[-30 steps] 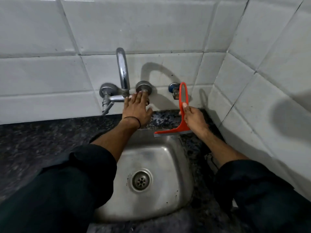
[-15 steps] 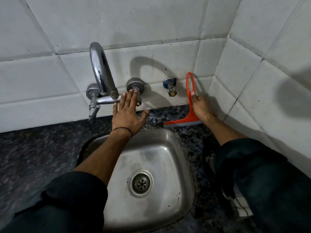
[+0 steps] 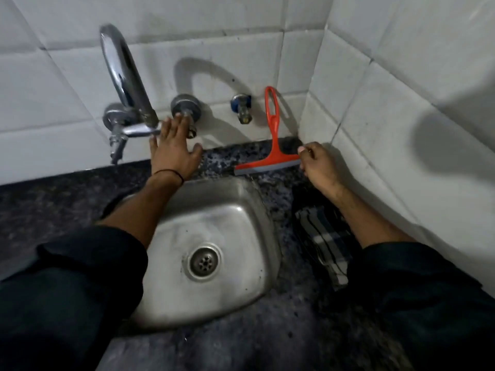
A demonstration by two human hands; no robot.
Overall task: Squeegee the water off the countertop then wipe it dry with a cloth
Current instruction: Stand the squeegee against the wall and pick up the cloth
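Observation:
An orange squeegee [image 3: 273, 135] stands on its grey blade on the dark speckled countertop [image 3: 53, 202] behind the sink, its handle leaning against the back wall tiles. My right hand [image 3: 321, 170] sits at the right end of the blade with fingers loosely curled, off the handle. My left hand [image 3: 174, 151] is spread flat, fingers apart, against the wall and counter under the tap's right knob. A dark checked cloth [image 3: 324, 245] lies on the counter right of the sink, partly under my right forearm.
A steel sink [image 3: 235, 210] with a round drain fills the middle. A chrome tap [image 3: 126, 76] with a tall spout juts from the back wall, and a small brass valve [image 3: 242, 111] sits beside the squeegee. A tiled side wall closes the right.
My right hand set the squeegee against the back wall, let go of its handle and slid down to the blade's right end. The left hand stayed by the tap knob.

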